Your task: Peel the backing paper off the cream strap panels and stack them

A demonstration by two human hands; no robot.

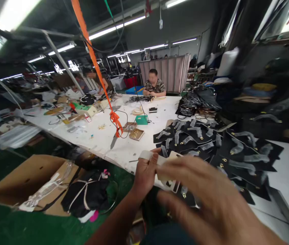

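Observation:
My left hand (pixel 145 175) is closed around a pale, curved band (pixel 146 155) that looks like a roll of tape, its thumb pressed over it. Beyond the fingers, partly hidden, lies a flat cream-coloured piece (pixel 174 156) with dark cut-outs lower down. My right hand (pixel 208 194) is close to the camera and blurred, its fingers stretched forward and the thumb apart. Its fingertips overlap the cream piece in view; whether they touch it I cannot tell. Just past both hands, black panels (pixel 192 136) with plastic-wrapped handles and gold-coloured fittings lie heaped on the table.
A long white table (pixel 124 153) runs ahead. On it are a tray of small brass parts (pixel 136 134), a green box (pixel 141 119) and an orange hanging strip (pixel 93 58). A person (pixel 154 85) sits across. An open carton (pixel 29 180) and a black bundle (pixel 86 192) stand lower left.

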